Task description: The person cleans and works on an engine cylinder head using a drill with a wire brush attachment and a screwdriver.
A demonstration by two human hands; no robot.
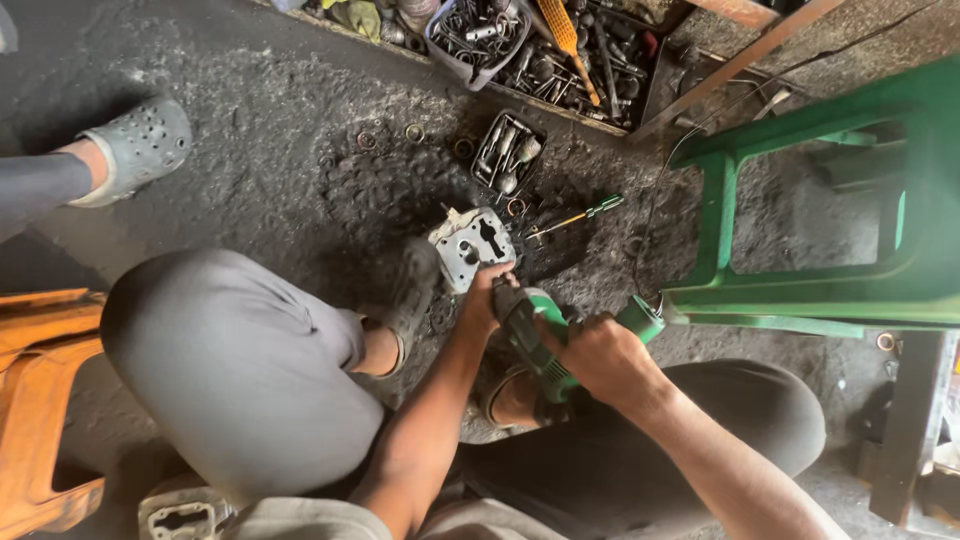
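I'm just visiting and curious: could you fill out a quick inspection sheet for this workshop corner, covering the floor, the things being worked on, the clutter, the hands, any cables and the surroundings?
Surface: dark, grimy concrete floor, stained around the work spot.
Job's things: a grey metal engine part lies on the floor; a green power tool points at it.
Clutter: small tray of bits, green-handled screwdriver, washers and rings on the floor, a crate of tools and bolts.
Hands: left hand at the tool's front beside the part; right hand wrapped around the tool's body.
Cables: a thin dark cord runs across the floor by the stool.
Surroundings: green plastic stool, orange stool, another person's foot in a grey clog.
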